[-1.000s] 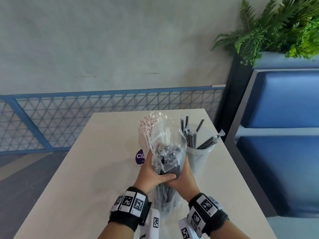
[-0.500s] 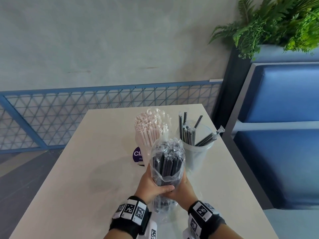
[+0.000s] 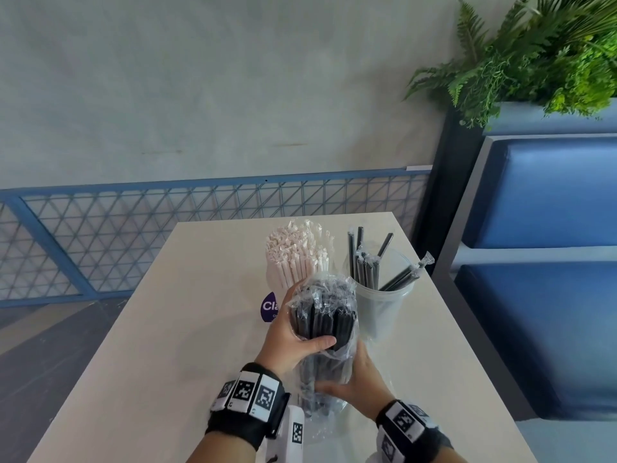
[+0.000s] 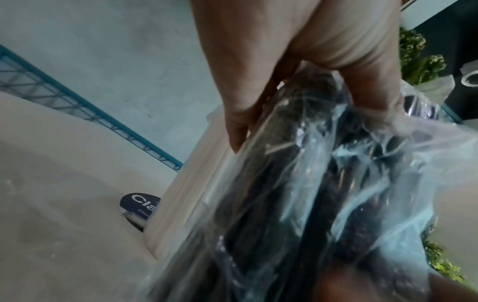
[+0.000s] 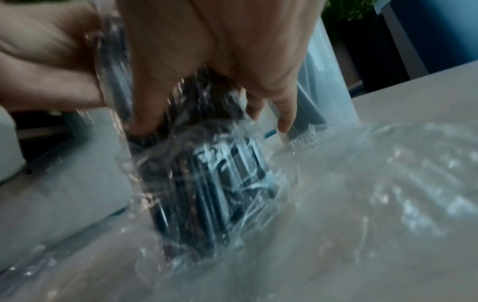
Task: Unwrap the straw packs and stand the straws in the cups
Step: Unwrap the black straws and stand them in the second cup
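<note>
A bundle of black straws [image 3: 322, 324] stands upright on the table, half inside a clear plastic wrapper [image 3: 337, 372]. My left hand [image 3: 293, 342] grips the bundle high up, thumb across the front. My right hand [image 3: 354, 385] grips the wrapper lower down, around the bundle's lower part. Behind stand a cup of white paper-wrapped straws [image 3: 297, 259] and a clear cup [image 3: 384, 302] holding a few black straws [image 3: 365, 265]. In the left wrist view my left hand [image 4: 297, 81] curls round the black straws [image 4: 297, 194]. In the right wrist view my right hand [image 5: 207, 71] holds the wrapper [image 5: 207, 194], blurred.
The beige table [image 3: 187, 329] ends close on the right, where a blue bench seat [image 3: 551, 329] stands. A purple sticker [image 3: 268, 307] lies by the white-straw cup. A blue mesh railing [image 3: 133, 235] runs behind the table, and a plant [image 3: 534, 55] sits at top right.
The wrapper's loose top, which stood above the straws, has come down; the black straw tops now stick out. My right hand has slid lower along the bundle with the wrapper.
</note>
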### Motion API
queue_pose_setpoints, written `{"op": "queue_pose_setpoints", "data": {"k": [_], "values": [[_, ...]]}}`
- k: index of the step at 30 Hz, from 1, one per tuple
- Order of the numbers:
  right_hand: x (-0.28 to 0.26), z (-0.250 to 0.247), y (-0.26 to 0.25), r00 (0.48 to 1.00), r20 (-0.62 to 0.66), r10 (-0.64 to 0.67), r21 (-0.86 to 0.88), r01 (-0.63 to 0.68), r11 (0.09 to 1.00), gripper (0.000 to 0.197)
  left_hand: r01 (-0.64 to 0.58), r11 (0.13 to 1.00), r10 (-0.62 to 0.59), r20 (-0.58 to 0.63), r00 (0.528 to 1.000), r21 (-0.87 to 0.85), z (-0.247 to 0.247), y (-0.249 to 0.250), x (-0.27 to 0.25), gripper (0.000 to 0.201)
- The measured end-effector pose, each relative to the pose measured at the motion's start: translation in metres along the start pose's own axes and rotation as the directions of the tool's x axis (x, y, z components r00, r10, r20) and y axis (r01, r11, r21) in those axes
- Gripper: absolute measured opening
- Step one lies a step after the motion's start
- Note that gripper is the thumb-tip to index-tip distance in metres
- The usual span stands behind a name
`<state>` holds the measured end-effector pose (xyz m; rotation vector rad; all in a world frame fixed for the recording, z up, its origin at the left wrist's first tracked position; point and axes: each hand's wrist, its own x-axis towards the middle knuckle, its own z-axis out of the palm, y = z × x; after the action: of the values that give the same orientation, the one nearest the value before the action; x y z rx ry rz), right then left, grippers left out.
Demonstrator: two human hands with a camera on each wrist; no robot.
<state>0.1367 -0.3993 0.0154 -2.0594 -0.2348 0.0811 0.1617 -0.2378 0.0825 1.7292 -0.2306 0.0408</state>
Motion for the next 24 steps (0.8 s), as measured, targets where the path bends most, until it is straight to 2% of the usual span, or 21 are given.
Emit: {"op": "queue_pose_setpoints", "data": {"k": [2, 4, 6, 11, 14, 16, 19, 24], "values": [[-0.007, -0.009, -0.014, 0.983, -0.158, -0.095, 0.048, 0.103, 0.993, 0.104, 0.010, 1.000, -0.010, -0.007, 1.000, -0.015, -0.002, -0.002, 0.000, 0.085], [-0.010, -0.016, -0.030, 0.919, -0.358, -0.162, 0.063, 0.197, 0.978, 0.087, 0.007, 1.000, -0.008, -0.014, 1.000, -0.026, -0.001, 0.000, 0.000, 0.087], [-0.008, -0.021, -0.047, 0.873, -0.443, -0.205, 0.049, 0.252, 0.966, 0.078, -0.022, 1.000, 0.022, -0.004, 1.000, -0.017, 0.002, 0.007, 0.000, 0.090], [0.001, -0.030, -0.068, 0.899, -0.417, -0.131, -0.026, 0.133, 0.991, 0.071, -0.043, 0.999, 0.043, -0.021, 0.999, -0.023, 0.003, 0.015, 0.002, 0.091], [0.004, -0.035, -0.072, 0.946, -0.318, -0.063, -0.068, 0.043, 0.997, 0.074, -0.020, 1.000, 0.020, 0.007, 1.000, -0.005, 0.002, 0.015, 0.000, 0.084], [0.007, -0.038, -0.073, 0.964, -0.265, -0.014, -0.055, -0.001, 0.998, 0.069, -0.008, 0.999, 0.007, 0.020, 1.000, 0.033, 0.002, 0.016, -0.001, 0.077], [0.011, -0.040, -0.070, 0.957, -0.289, 0.013, 0.024, -0.006, 1.000, 0.054, 0.028, 0.998, -0.028, -0.009, 1.000, 0.057, 0.002, 0.012, 0.002, 0.070], [0.015, -0.038, -0.071, 0.936, -0.346, 0.063, 0.099, -0.030, 0.995, 0.054, 0.016, 0.995, -0.006, -0.108, 0.994, 0.097, 0.006, 0.014, 0.004, 0.064]]}}
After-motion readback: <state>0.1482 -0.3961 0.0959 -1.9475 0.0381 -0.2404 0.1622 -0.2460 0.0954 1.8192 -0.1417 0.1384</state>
